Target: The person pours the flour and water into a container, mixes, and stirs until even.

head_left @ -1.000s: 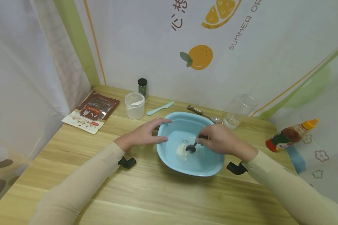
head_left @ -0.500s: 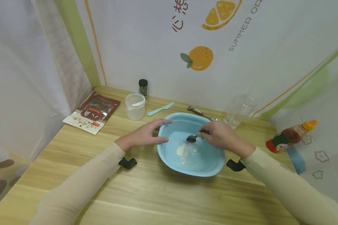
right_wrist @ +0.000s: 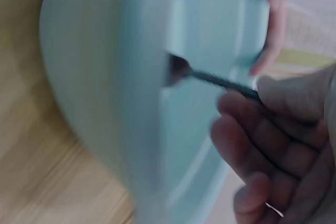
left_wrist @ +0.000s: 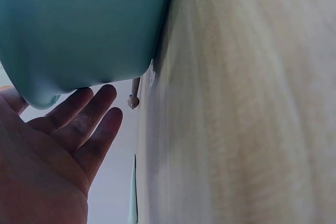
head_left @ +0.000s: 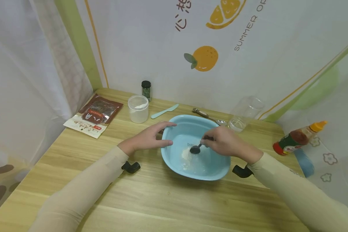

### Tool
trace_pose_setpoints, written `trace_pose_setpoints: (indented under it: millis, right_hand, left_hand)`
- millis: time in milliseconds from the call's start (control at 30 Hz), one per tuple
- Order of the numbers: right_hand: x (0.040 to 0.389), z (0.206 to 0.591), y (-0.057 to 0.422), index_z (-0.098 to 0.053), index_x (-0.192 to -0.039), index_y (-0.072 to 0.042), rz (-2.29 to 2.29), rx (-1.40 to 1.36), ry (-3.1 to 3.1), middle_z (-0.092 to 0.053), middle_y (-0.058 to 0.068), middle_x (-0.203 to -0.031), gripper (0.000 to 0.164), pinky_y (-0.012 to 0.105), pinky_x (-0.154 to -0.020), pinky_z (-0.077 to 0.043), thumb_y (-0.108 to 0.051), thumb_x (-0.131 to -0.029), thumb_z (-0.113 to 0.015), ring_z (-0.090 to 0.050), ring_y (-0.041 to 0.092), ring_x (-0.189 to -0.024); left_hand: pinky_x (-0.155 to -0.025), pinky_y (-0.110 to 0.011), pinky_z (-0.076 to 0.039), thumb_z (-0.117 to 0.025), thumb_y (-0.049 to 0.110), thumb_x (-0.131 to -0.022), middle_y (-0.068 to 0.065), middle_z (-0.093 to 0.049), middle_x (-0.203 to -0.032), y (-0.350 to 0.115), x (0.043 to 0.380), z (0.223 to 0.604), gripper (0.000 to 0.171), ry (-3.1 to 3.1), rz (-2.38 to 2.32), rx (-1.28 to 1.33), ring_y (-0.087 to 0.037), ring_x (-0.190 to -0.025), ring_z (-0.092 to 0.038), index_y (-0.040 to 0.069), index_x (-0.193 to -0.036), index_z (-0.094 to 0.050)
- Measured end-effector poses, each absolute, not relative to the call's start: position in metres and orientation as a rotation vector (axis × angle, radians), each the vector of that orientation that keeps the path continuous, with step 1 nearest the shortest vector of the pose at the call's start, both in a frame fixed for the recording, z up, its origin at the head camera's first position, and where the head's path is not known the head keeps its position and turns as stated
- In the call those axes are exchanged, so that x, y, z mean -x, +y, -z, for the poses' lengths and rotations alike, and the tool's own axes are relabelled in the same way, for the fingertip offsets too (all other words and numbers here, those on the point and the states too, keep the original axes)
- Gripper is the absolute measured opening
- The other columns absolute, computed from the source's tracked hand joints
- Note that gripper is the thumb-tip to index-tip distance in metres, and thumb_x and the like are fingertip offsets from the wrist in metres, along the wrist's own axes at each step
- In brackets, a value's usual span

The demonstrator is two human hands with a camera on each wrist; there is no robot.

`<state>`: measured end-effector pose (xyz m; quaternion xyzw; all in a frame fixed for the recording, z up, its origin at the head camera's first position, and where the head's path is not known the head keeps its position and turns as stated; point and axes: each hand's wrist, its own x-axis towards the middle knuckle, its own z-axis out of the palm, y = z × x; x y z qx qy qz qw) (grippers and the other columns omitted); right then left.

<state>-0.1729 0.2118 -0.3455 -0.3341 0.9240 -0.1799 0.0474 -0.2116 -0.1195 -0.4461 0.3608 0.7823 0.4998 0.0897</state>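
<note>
In the head view a light blue basin (head_left: 191, 176) stands on the wooden table. White powder (head_left: 186, 155) and some liquid lie on its floor. My left hand (head_left: 148, 138) holds the basin's left rim, thumb and index finger over the edge; in the left wrist view its other fingers (left_wrist: 100, 135) lie against the outer wall. Between thumb and fingers, my right hand (head_left: 224, 141) pinches a small dark spoon (head_left: 195, 149), its bowl low in the basin beside the powder. The right wrist view shows the spoon's handle (right_wrist: 223, 82) in the fingertips, the other fingers curled.
Behind the basin lie a light green knife (head_left: 164, 111) and a metal spoon (head_left: 203, 113). A tub of white powder (head_left: 138, 112), a black-capped jar (head_left: 146, 91) and a brown packet (head_left: 95, 114) stand left. A clear glass (head_left: 243, 112) and a sauce bottle (head_left: 297, 139) are right.
The spoon first moved up toward the far side of the basin, then back down beside the powder. The powder patch has spread and shifted a little. The left hand has stayed on the rim.
</note>
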Motion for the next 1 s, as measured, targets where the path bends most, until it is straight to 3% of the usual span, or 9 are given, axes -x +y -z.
trace_pose_setpoints:
  millis: [200,533,767,1000]
  right_hand:
    - [0.177,0.347,0.215,-0.088,-0.104,-0.009,0.513,0.923,2.882,-0.081,-0.003,-0.087,0.013,0.029,-0.058,-0.051,-0.016,-0.106,-0.078,-0.062,0.003,-0.065]
    - [0.156,0.342,0.203,-0.087,-0.095,-0.014,0.487,1.213,2.784,-0.080,-0.010,-0.087,0.010,0.026,-0.061,-0.054,-0.017,-0.102,-0.081,-0.063,-0.004,-0.069]
    - [0.176,0.346,0.205,-0.088,-0.101,-0.007,0.536,1.022,2.868,-0.080,-0.003,-0.084,0.012,0.028,-0.058,-0.052,-0.014,-0.104,-0.078,-0.060,0.001,-0.063]
    - [0.165,0.342,0.205,-0.088,-0.100,-0.011,0.467,1.020,2.866,-0.080,-0.008,-0.086,0.012,0.028,-0.058,-0.051,-0.017,-0.104,-0.079,-0.061,0.000,-0.065]
  left_hand:
    - [-0.106,-0.042,-0.061,-0.080,0.030,-0.103,-0.014,-0.051,-0.164,-0.117,0.212,0.447,0.074,2.320,-1.472,-1.082,-0.030,-0.139,-0.061,0.011,-0.166,-0.048]
    - [-0.109,-0.045,-0.059,-0.079,0.031,-0.103,-0.012,-0.051,-0.164,-0.120,0.211,0.445,0.073,2.341,-1.467,-1.073,-0.029,-0.140,-0.060,0.011,-0.166,-0.048]
    - [-0.111,-0.045,-0.058,-0.080,0.032,-0.102,-0.010,-0.052,-0.164,-0.121,0.211,0.447,0.075,2.364,-1.453,-1.068,-0.028,-0.140,-0.059,0.012,-0.166,-0.049]
    - [-0.110,-0.045,-0.058,-0.080,0.033,-0.102,-0.011,-0.051,-0.165,-0.121,0.212,0.447,0.074,2.364,-1.452,-1.079,-0.029,-0.142,-0.058,0.012,-0.166,-0.049]
